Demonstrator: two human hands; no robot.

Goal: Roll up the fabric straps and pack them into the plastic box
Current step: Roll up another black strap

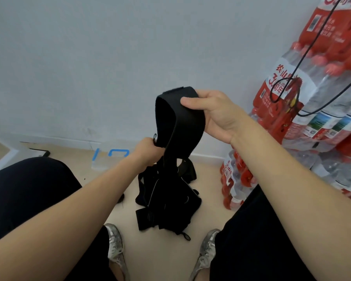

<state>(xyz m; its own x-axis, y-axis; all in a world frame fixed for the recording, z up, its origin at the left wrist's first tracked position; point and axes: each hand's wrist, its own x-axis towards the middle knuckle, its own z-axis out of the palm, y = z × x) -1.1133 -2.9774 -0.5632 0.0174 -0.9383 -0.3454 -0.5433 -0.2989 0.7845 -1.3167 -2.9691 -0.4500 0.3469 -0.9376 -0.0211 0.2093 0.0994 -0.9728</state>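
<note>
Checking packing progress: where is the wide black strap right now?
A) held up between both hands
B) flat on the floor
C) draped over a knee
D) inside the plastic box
A: the right hand pinches the top of the black strap and the left hand grips it lower down, above the pile of straps on the floor.

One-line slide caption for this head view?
Left hand and right hand hold a black strap above the floor pile.

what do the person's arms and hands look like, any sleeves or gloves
Both arms are bare as far as the frame shows, no sleeves. The left hand and right hand wear no gloves, and no watch, ring or wristband is visible.
</note>
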